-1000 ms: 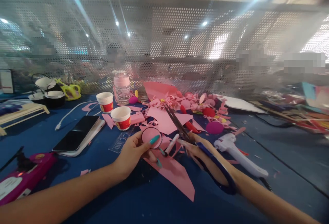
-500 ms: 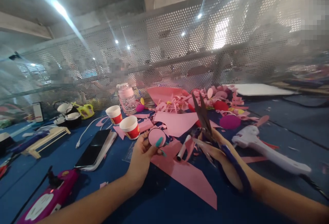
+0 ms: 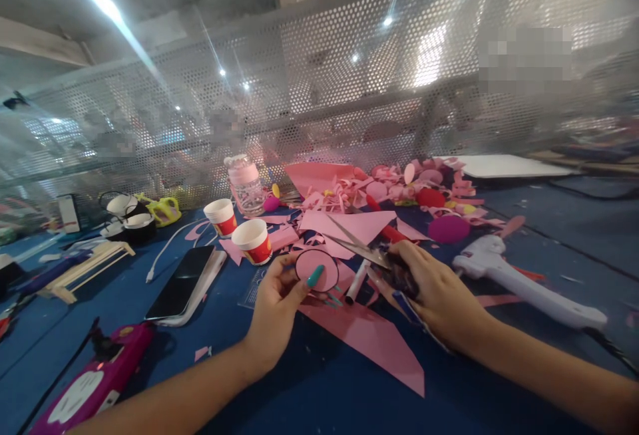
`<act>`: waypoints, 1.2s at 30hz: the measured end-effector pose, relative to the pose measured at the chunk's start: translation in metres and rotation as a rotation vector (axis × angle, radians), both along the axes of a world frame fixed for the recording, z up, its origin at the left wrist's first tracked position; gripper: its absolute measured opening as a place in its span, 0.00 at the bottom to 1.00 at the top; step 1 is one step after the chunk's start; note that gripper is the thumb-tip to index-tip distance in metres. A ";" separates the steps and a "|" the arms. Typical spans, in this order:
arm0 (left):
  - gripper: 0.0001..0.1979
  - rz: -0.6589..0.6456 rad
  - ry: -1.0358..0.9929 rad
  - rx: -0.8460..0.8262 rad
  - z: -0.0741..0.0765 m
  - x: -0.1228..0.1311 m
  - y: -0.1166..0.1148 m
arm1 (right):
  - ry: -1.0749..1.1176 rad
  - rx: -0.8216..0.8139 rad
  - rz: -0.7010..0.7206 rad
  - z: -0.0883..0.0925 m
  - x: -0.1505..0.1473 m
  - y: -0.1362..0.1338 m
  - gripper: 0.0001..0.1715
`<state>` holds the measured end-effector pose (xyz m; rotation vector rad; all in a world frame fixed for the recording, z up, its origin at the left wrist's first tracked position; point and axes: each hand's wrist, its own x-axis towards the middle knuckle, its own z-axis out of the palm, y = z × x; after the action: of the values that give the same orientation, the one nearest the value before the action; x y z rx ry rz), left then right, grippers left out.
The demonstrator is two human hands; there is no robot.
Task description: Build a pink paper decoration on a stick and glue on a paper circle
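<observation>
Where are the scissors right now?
Head view, right of centre: the open scissors are in the right hand, up and right of the pink disc in the left hand.

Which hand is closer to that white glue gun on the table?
The right hand. Gripping scissors, it is just left of the glue gun, not touching it. The left hand, holding a round pink piece, is farther left, beyond the right hand.

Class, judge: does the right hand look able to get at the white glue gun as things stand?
Probably yes: nothing visible blocks the white glue gun beside the right hand, though the scissors it holds may need setting down.
</observation>
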<state>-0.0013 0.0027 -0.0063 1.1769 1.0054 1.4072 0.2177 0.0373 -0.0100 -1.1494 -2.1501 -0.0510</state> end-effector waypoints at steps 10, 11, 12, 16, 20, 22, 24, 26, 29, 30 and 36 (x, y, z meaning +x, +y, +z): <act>0.08 -0.024 0.042 0.046 -0.001 -0.001 -0.005 | -0.155 0.157 0.005 0.006 -0.008 -0.009 0.10; 0.07 -0.028 0.048 0.045 -0.001 -0.001 -0.006 | -0.149 0.158 0.008 0.006 -0.008 -0.009 0.10; 0.07 -0.030 0.050 0.046 -0.001 -0.002 -0.006 | -0.141 0.161 0.015 0.006 -0.008 -0.010 0.11; 0.06 -0.064 0.038 0.057 0.000 -0.002 -0.007 | -0.123 0.162 0.040 0.007 -0.009 -0.013 0.11; 0.04 -0.099 0.008 0.075 -0.001 -0.002 -0.007 | -0.133 0.183 0.050 0.007 -0.010 -0.014 0.11; 0.04 -0.109 -0.012 0.092 -0.003 -0.003 -0.006 | -0.133 0.202 0.051 0.007 -0.009 -0.014 0.11; 0.05 -0.117 -0.024 0.105 -0.004 -0.003 -0.005 | -0.130 0.206 0.047 0.006 -0.009 -0.014 0.11; 0.05 -0.119 -0.026 0.106 -0.005 -0.003 -0.005 | -0.130 0.198 0.040 0.006 -0.009 -0.014 0.11; 0.05 -0.125 -0.017 0.101 -0.005 -0.003 -0.005 | -0.136 0.192 0.048 0.006 -0.009 -0.014 0.11; 0.05 -0.131 -0.012 0.101 -0.005 -0.003 -0.005 | -0.140 0.195 0.051 0.007 -0.009 -0.014 0.11; 0.05 -0.165 -0.011 0.090 -0.004 -0.003 -0.006 | -0.151 0.204 0.053 0.006 -0.009 -0.015 0.11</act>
<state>-0.0041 -0.0030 -0.0106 1.2863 0.8247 1.3376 0.2086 0.0227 -0.0040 -0.9977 -2.2464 -0.3355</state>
